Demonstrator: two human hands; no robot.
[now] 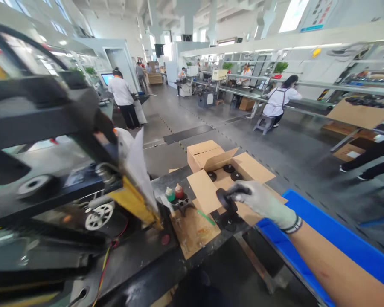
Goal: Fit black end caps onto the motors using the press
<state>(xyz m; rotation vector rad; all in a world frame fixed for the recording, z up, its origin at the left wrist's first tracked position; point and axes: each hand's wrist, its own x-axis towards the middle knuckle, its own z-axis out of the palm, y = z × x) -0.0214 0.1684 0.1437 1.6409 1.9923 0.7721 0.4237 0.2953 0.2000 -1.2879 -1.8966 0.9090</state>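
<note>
My right hand (pixel 259 198), in a pale glove with a dark striped cuff, is closed around a black round flanged part (pixel 225 199). It hangs tilted over the near side of an open cardboard box (pixel 255 167). Several similar black discs (pixel 237 175) lie inside that box. Just below the held part, another black disc (pixel 229 222) sits on the dark bench. My left hand is out of view.
Left stands a dark machine frame (pixel 41 98) with a motor (pixel 99 217). Green (pixel 170 194) and red (pixel 178 191) bottles stand behind a stained board (pixel 196 234). A blue tray (pixel 326 230) lies right. Beyond, people (pixel 123 94) work at benches.
</note>
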